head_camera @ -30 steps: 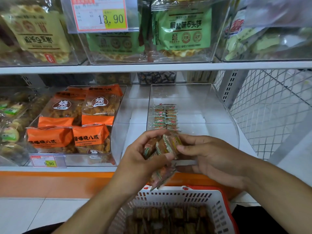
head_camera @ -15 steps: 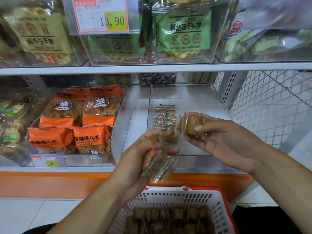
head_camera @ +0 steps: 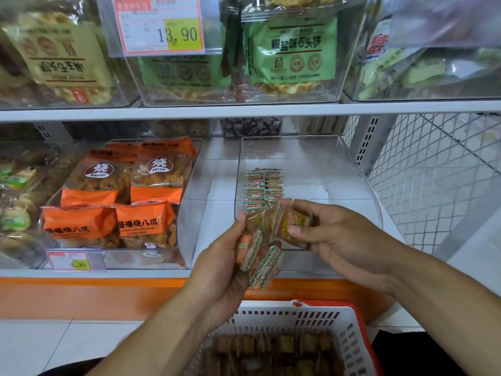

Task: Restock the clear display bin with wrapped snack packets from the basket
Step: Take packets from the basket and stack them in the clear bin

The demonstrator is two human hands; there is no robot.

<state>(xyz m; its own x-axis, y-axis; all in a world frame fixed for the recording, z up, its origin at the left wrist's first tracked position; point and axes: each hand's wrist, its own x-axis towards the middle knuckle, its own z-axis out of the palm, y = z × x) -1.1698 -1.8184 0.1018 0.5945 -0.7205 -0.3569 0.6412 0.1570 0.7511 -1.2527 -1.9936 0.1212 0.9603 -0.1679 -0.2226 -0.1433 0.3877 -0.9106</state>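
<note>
The clear display bin sits on the lower shelf, with two short rows of small wrapped snack packets at its left side. In front of the bin, my left hand grips a bunch of the same packets, fanned out below its fingers. My right hand pinches a couple of packets right beside the left hand's bunch, at the bin's front wall. Below my arms stands the white basket with a red rim, holding many more brown packets.
Left of the bin is another clear bin of orange snack bags with a price tag. The upper shelf carries bins of green and yellow bags close overhead. A white wire mesh panel bounds the right.
My right hand, which had lifted packets toward the bin half a second ago, has come back left and down beside the left hand's bunch. The left hand stays roughly in place.
</note>
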